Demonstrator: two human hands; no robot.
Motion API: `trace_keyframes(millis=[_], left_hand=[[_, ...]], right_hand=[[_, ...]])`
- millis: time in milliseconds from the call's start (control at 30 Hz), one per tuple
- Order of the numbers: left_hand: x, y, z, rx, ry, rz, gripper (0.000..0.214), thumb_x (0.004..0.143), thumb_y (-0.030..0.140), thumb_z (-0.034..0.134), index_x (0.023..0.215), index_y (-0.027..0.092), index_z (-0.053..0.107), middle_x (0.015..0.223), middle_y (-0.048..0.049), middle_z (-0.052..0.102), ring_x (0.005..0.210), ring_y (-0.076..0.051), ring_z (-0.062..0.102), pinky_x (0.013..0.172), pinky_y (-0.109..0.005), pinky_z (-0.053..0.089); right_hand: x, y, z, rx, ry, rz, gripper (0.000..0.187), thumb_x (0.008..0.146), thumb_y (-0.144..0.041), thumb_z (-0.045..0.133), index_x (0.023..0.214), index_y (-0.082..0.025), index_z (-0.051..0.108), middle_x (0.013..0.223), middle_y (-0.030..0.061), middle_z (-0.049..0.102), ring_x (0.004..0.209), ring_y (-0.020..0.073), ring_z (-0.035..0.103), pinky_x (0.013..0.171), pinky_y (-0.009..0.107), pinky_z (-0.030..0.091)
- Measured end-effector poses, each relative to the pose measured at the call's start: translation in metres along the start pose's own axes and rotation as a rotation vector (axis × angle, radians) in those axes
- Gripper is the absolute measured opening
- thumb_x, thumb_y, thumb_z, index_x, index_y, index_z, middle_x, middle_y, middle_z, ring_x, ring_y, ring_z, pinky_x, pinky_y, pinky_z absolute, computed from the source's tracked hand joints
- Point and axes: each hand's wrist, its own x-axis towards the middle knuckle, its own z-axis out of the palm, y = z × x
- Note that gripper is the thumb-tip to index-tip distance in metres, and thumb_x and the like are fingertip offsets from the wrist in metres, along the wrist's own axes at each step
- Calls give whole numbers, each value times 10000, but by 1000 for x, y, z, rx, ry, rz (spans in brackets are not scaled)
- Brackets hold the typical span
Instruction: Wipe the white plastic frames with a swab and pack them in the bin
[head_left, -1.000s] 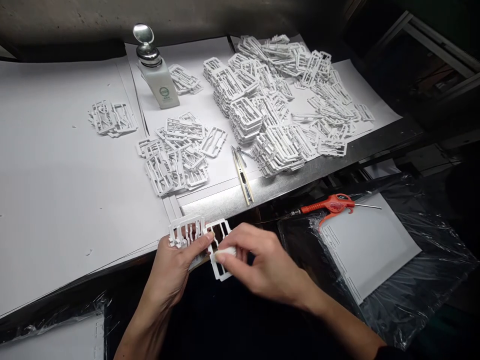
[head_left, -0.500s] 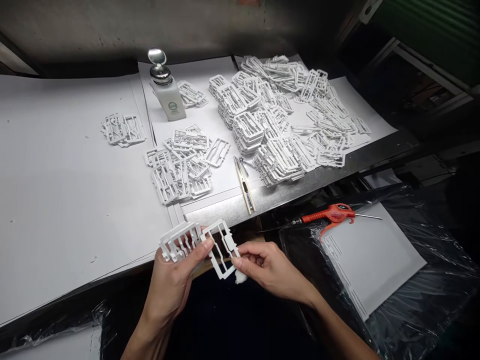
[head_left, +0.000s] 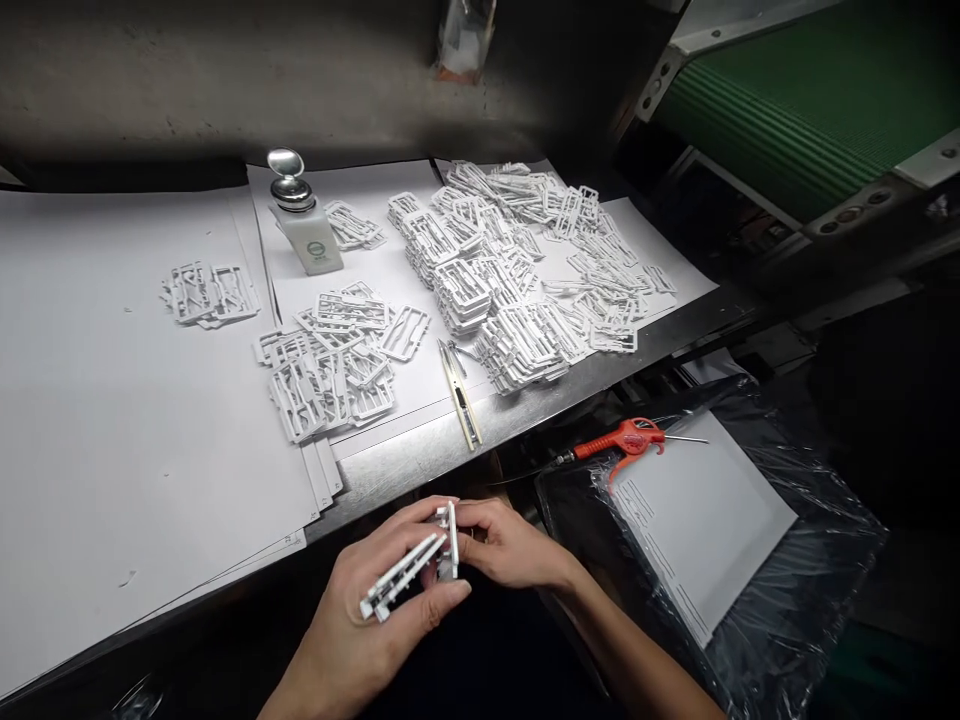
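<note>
A metal worktable (head_left: 409,460) laid with white paper spans the middle and left of the picture, facing a green conveyor belt (head_left: 810,80) at upper right and black plastic sheeting (head_left: 810,590) at lower right. A great heap of white slotted pieces (head_left: 495,280), stacked toward the front and scattered behind, fills the upper centre; a grey sheet (head_left: 705,530) lies on the plastic. A looser pile (head_left: 330,370) sits left of centre. At lower centre, a worker's left hand (head_left: 379,645) curls around several pieces, thumb along the near side; the right hand (head_left: 517,545) meets their far side with fingers bent, its tips hidden, so its grip cannot be told. The work looks to be in mid-course: a few pieces are in hand and many lie on the table, though which piles are finished is unclear. A red air gun (head_left: 634,437) rests at right, a pump bottle (head_left: 315,245) stands upper left, and a small cluster (head_left: 214,293) lies farther left. Smallest are a craft knife (head_left: 460,400) beside the heap and the held pieces (head_left: 405,575), tilted, near one upright piece (head_left: 453,540).
</note>
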Motion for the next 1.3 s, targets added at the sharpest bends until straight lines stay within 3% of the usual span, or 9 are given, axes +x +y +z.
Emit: trace_keyframes(millis=[167, 333, 667, 767, 867, 1000, 1167, 1300], left_hand=[[-2, -12, 7, 251, 28, 182, 315, 735, 181, 666, 1035, 278, 668, 1226, -60, 583, 1066, -275, 573, 923, -337, 460], [-3, -17, 12, 415, 35, 307, 365, 769, 173, 636, 1118, 274, 604, 1255, -48, 564, 1107, -239, 553, 929, -288, 463], [-4, -15, 15, 486, 50, 349, 365, 763, 159, 635, 1110, 264, 593, 1214, -40, 595, 1101, -226, 559, 926, -254, 457], [-3, -13, 13, 492, 81, 347, 364, 757, 168, 643, 1107, 258, 597, 1186, -38, 608, 1083, -217, 570, 934, -238, 442], [-2, -13, 9, 490, 101, 283, 329, 758, 208, 654, 1078, 275, 613, 1158, -20, 621, 1064, -209, 579, 936, -239, 435], [-2, -13, 3, 402, 133, 62, 275, 751, 314, 667, 1024, 293, 650, 1116, -6, 641, 936, -213, 632, 827, -267, 498], [-2, -7, 0, 132, 256, -196, 386, 698, 391, 707, 1046, 236, 647, 770, 8, 675, 649, -175, 627, 590, -237, 514], [-3, -3, -6, -5, 276, -234, 398, 668, 385, 731, 1018, 209, 663, 840, -23, 684, 708, -186, 626, 623, -234, 513]], right_hand=[[-1, 4, 1, -177, 60, 42, 207, 866, -168, 481, 964, -162, 663, 837, 12, 656, 746, 128, 593, 693, 208, 442], [-1, 8, 1, -218, 63, 36, 172, 802, -100, 502, 862, -153, 654, 815, 10, 633, 713, 121, 571, 661, 197, 432], [0, 5, 2, -227, 47, 20, 158, 767, -87, 516, 833, -152, 644, 797, 10, 621, 684, 114, 559, 632, 189, 424], [-3, 4, -1, -217, 78, 37, 192, 808, -120, 505, 917, -161, 658, 819, 16, 637, 690, 113, 555, 640, 198, 422], [-9, 2, -9, -133, 206, 96, 211, 870, -236, 501, 994, -161, 654, 832, 22, 645, 674, 105, 541, 615, 198, 414], [-17, -3, -22, -8, 364, 173, 214, 849, -322, 556, 889, -143, 665, 721, 6, 608, 599, 87, 493, 532, 183, 375], [-13, -9, -31, 172, 482, 173, 168, 824, -287, 585, 802, -130, 642, 657, -9, 561, 563, 72, 472, 508, 176, 365], [3, -15, -37, 160, 534, 152, 182, 826, -299, 589, 761, -132, 619, 548, -47, 456, 492, 51, 388, 455, 170, 301]])
